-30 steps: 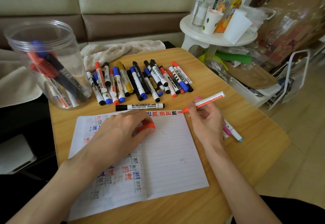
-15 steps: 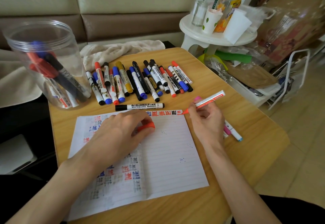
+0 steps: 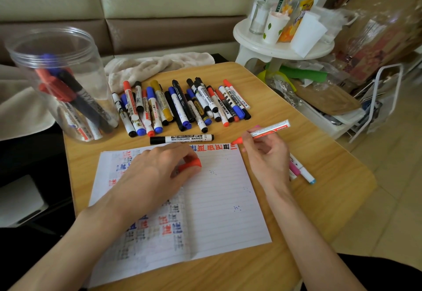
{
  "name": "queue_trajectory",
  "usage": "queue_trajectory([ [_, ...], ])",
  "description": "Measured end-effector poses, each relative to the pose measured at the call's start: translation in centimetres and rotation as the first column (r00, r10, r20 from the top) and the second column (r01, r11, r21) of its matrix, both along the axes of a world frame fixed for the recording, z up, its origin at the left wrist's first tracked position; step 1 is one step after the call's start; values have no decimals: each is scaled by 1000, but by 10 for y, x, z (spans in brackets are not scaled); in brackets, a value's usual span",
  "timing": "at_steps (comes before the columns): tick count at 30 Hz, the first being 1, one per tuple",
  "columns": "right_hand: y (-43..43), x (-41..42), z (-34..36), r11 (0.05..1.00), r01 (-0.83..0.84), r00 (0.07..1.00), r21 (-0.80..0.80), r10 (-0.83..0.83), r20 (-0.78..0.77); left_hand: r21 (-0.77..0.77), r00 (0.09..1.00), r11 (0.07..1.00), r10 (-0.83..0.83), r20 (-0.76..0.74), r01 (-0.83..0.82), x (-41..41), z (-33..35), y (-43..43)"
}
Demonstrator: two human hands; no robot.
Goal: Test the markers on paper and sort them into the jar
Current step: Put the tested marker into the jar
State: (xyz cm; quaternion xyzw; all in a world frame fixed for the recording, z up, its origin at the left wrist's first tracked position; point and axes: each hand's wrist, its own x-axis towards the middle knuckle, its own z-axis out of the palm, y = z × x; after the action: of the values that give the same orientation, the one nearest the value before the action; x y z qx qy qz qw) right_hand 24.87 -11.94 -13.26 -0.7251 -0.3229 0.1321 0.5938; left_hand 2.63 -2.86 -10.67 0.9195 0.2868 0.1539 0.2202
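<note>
jar (image 3: 57, 89): just a few in, I reckon
pile (image 3: 182, 105): most left untested
right hand (image 3: 266, 156): pinching red marker (image 3: 270, 129), tip at paper (image 3: 223, 199) edge
left hand (image 3: 157, 172): curled round red cap (image 3: 190, 165)

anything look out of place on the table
Nothing damaged or spilled. A black whiteboard marker lies crosswise alone between the marker pile and the paper, and two markers sit apart beside the right hand.

Home living room, padded sofa (image 3: 159, 5), cluttered stool (image 3: 283, 50), wooden table (image 3: 319, 176)
</note>
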Motion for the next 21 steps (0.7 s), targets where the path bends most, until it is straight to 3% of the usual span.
queue_trajectory([
  [13,-1,-1,-1,998,17,1000,-68,-16,14,-14,1000,1000,3,-9,-3,0,1,0],
  [21,0,-1,0,1000,16,1000,4,-16,3,-15,1000,1000,4,-15,-4,1,1,0],
])
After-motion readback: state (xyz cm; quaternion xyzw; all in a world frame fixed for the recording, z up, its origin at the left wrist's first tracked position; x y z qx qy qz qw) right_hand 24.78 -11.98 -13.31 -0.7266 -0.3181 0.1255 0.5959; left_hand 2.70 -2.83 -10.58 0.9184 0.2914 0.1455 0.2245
